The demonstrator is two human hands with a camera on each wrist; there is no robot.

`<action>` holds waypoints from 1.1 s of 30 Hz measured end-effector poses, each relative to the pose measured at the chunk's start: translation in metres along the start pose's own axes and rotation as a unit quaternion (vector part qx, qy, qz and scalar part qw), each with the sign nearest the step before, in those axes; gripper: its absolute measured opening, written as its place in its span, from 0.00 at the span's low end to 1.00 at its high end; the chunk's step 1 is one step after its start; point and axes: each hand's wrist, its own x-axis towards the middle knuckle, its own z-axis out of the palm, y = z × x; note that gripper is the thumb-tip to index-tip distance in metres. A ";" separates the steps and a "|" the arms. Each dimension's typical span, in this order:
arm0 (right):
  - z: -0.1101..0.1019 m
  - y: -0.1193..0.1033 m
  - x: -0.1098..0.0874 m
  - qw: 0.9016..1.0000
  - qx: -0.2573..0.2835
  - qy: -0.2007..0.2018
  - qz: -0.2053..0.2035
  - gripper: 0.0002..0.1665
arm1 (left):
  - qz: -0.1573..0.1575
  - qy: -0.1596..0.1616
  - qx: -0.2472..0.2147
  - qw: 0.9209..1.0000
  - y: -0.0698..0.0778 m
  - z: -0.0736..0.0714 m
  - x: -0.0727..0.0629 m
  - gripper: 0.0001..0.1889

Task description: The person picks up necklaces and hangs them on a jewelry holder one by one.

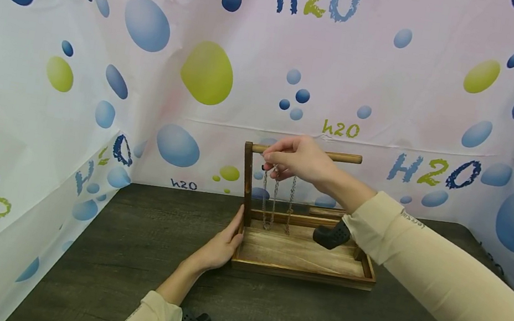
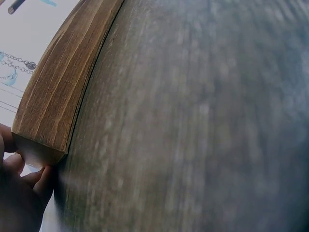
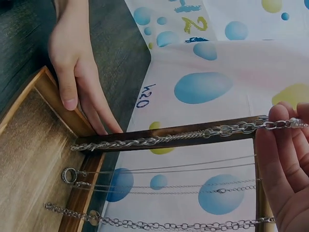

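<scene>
A wooden jewelry stand (image 1: 304,257) has a shallow tray, an upright at its left end and a round bar (image 1: 347,158) across the top. My right hand (image 1: 301,159) is up at the bar's left part, pinching the end of a silver chain necklace (image 3: 231,129) between thumb and fingers. That necklace runs down alongside the upright (image 3: 183,137) to the tray. Other silver chains (image 3: 193,225) hang from the bar, one beside a ring-shaped pendant (image 3: 69,175). My left hand (image 1: 219,245) lies along the tray's left end, its fingers fairly straight against the wood.
The stand is on a dark wood-grain table (image 1: 153,245). Behind and to the left hangs a white backdrop (image 1: 258,26) with blue and green dots. Black straps (image 1: 332,235) sit at both wrists, the right one over the tray in the head view.
</scene>
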 end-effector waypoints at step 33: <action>-0.043 0.023 -0.011 0.998 0.001 0.061 0.016 0.15 | -0.008 -0.003 -0.026 1.000 0.035 -0.004 -0.013 0.36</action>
